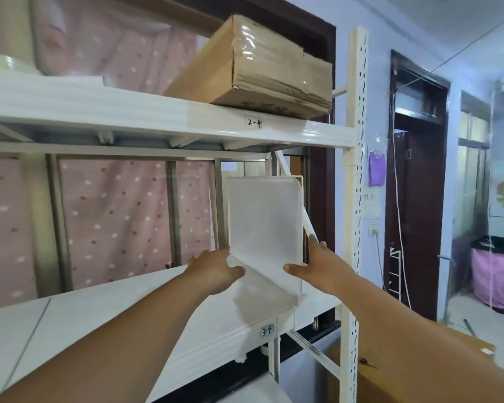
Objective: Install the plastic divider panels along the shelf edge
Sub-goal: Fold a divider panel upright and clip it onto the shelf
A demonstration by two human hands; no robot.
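Observation:
A translucent white plastic divider panel [264, 222] stands upright on the white shelf [105, 312], near its right end, with a flat foot lying on the shelf surface toward the front edge. My left hand [216, 270] grips the panel's lower left side, thumb on its base. My right hand [317, 267] holds the lower right edge, fingers wrapped behind it. The shelf front carries a small label [266, 330] just below the panel.
A taped cardboard box [253, 71] sits on the upper shelf [157, 117]. The perforated upright post [354, 170] and a diagonal brace stand right beside the panel. A pink dotted curtain hangs behind the rack. Doorways and a pink bin [495, 274] lie to the right.

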